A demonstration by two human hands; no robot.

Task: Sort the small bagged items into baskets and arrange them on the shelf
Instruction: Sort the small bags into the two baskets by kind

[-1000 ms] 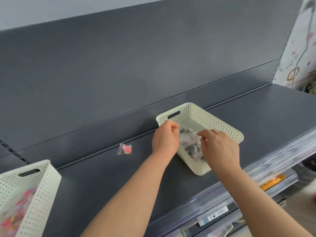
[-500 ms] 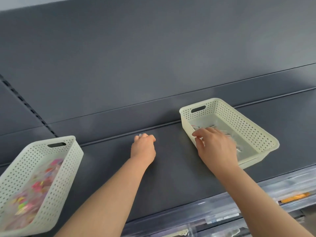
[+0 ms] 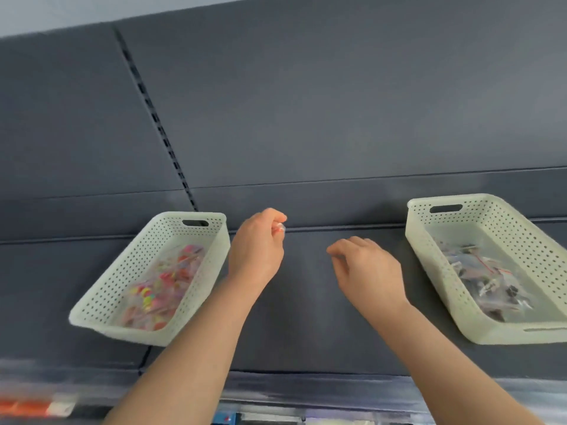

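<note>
Two pale perforated baskets stand on the dark grey shelf (image 3: 306, 317). The left basket (image 3: 101, 305) holds bags of bright pink, yellow and orange items (image 3: 162, 286). The right basket (image 3: 429, 271) holds clear bags of dark items (image 3: 487, 277). My left hand (image 3: 257, 250) hovers just right of the left basket, its fingers pinched on a small clear bag with a pink item (image 3: 279, 229). My right hand (image 3: 368, 268) hangs over the shelf between the baskets, fingers loosely curled and apart, holding nothing.
A grey back panel (image 3: 306, 118) with a slotted upright rail (image 3: 159, 124) rises behind the shelf. Below the front edge are blurred clear drawer fronts (image 3: 306, 403) and an orange label (image 3: 27, 407) at lower left.
My left hand picked the small pink bag off the shelf and lifted it toward the left basket. My right hand left the right basket. The view swung left.
</note>
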